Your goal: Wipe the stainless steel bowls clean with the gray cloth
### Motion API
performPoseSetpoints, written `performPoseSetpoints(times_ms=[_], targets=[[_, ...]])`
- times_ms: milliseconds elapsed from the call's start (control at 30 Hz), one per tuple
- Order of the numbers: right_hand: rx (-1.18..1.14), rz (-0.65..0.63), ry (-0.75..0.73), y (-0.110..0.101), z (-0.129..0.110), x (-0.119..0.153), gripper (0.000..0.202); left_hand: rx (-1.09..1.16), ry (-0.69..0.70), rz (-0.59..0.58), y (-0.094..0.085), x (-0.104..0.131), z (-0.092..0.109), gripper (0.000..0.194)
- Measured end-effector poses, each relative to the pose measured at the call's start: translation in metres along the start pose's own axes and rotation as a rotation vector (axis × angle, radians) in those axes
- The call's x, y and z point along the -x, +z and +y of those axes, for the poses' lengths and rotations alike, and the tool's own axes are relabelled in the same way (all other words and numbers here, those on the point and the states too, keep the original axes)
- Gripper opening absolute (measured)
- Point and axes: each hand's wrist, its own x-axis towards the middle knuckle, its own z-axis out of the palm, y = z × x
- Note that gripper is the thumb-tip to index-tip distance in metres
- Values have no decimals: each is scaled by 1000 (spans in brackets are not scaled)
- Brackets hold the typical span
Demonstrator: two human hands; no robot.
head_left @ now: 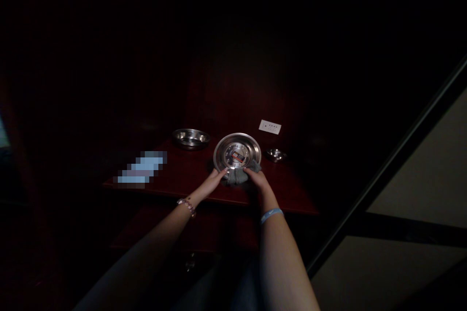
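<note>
Both your left hand (214,182) and right hand (258,180) clamp the bowl (236,147) just beyond them at its near rim, with a cloth (237,176); it's probably light, stiff and slippery, so hold the rim.

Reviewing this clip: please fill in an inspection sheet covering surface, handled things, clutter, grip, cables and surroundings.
Surface: dark red shelf, dimly lit.
Handled things: steel basin, tilted with its inside facing the camera, label inside; gray cloth at its near rim.
Clutter: steel dish left of the basin, small bowl right; pixelated patch far left, unidentifiable.
Grip: left hand on the basin's near rim; right hand on the cloth there.
Cables: nothing seen.
Surroundings: white marked rectangle behind; mostly dark.
</note>
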Motion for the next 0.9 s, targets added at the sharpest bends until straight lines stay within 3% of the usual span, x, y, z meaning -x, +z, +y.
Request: performPoseSetpoints(times_ms=[300,533,900], targets=[[22,-50,-2,0,-6,7,32,39,-20,33,-4,-5,-9,67],[37,-78,-5,0,-11,14,23,11,-4,37,-2,-2,-2,67],[25,-108,-12,1,-12,15,27,-12,5,-18,0,6,8,75]])
